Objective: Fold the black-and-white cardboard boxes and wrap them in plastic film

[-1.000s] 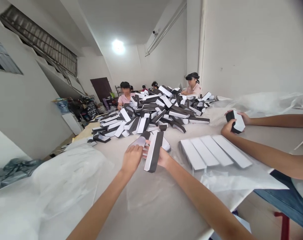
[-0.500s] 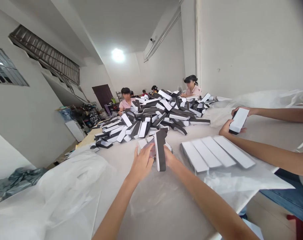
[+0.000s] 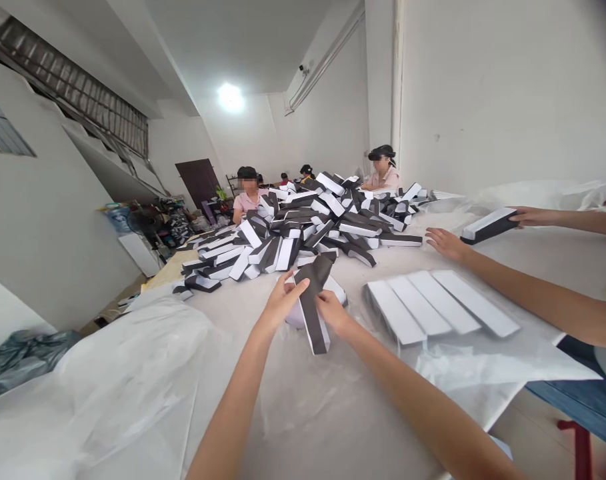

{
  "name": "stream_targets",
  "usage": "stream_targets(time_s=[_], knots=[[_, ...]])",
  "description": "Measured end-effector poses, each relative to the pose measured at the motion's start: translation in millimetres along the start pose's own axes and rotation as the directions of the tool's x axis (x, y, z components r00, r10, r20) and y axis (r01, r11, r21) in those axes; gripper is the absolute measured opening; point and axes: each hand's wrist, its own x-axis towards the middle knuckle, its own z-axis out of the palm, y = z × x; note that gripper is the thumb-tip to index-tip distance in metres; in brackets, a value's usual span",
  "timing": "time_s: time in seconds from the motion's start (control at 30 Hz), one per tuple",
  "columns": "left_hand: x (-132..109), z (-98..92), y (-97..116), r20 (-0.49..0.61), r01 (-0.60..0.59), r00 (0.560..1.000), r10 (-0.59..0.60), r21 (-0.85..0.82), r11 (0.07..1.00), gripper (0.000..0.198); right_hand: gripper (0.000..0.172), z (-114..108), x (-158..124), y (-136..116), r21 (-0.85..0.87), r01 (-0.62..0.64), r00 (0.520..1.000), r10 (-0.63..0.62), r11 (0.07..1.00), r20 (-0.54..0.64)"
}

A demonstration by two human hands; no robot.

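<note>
Head view is looking down on a narrow black-and-white box (image 3: 311,308) tilting upright near the middle of the sheet-covered table (image 3: 333,427), just in front of the heap, with its dark face turned toward the camera. The left hand (image 3: 283,301) is gripping it, fingers pressed together and curling over its upper edge. The right hand (image 3: 331,313) is pressing against the opposite side with bent fingers, though how tightly it is closing cannot be told. A white card piece (image 3: 297,313) is showing between the hands, partly hidden. Just right of them, four white boxes (image 3: 433,307) are lying side by side in a tidy row, while a large loose heap of black-and-white boxes (image 3: 303,227) is spreading toward the far end, so only a small share appears lined up and most appears left. Near the right edge, a co-worker's hand (image 3: 535,215) is holding another box (image 3: 489,225), and that co-worker's other hand (image 3: 447,244) is spreading open above the table.
</note>
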Motion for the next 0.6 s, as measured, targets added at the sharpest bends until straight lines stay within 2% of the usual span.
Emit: stream_targets(time_s=[0.07, 0.13, 0.2, 0.23, 0.33, 0.43, 0.6], knots=[[5, -9.3, 0, -0.031, 0.003, 1.0, -0.003, -0.013, 1.0, 0.039, 0.028, 1, -2, -4, 0.003, -0.002, 1.0, 0.002, 1.0, 0.023], [11, -19.3, 0, -0.121, 0.0, 0.993, -0.004, -0.035, 0.999, 0.035, 0.025, 1, -5, -8, 0.006, -0.018, 0.998, 0.018, 1.0, 0.052], [17, -30.2, 1, -0.198, 0.004, 0.98, -0.034, -0.149, 0.989, 0.036, 0.025, 0, -7, -10, -0.021, -0.021, 0.998, 0.022, 1.0, 0.065], [19, -36.0, 2, -0.198, 0.008, 0.979, -0.055, -0.231, 0.973, 0.038, 0.027, -1, -7, -11, -0.049, -0.011, 0.998, 0.014, 0.999, 0.061], [20, -52.2, 5, -0.055, 0.061, 0.994, -0.092, -0.408, 0.911, 0.042, 0.037, -4, -7, -10, -0.156, 0.048, 0.999, -0.046, 0.987, 0.018], [17, -61.5, 5, 0.106, 0.172, 0.985, -0.139, -0.443, 0.88, 0.045, 0.048, -6, -9, -11, -0.148, 0.079, 0.997, -0.081, 0.986, -0.01], [18, -53.4, -15, 0.264, 0.31, 0.945, -0.193, -0.53, 0.789, 0.047, 0.047, -7, -14, -16, -0.016, 0.01, 0.998, -0.012, 1.0, -0.067]])
